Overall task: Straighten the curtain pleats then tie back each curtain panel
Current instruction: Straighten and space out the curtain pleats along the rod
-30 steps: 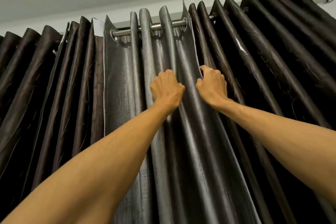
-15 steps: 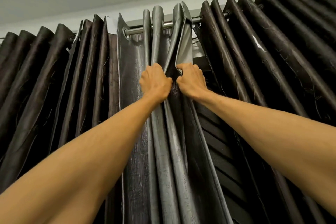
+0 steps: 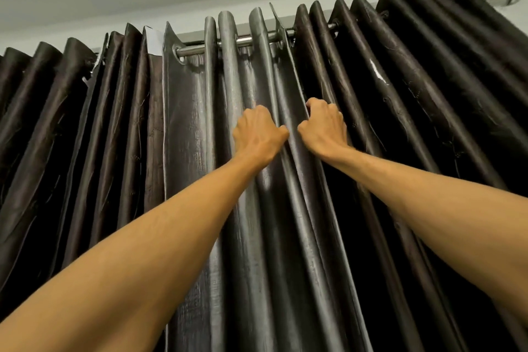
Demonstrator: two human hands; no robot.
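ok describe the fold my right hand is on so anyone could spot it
Follow the metal rod to the middle, where one silvery grey panel hangs between dark brown curtains. It is that panel's right-hand edge, gripped by the right hand: the last pale fold before the brown.

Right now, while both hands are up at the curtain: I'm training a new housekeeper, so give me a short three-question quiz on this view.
1. True or false: the right hand hangs free of the grey curtain.
2. The curtain hangs from: A a metal rod; B a rope; C wall hooks.
3. How many hands grip the grey curtain, counting the left hand?
Key: 1 false; 2 A; 3 two.
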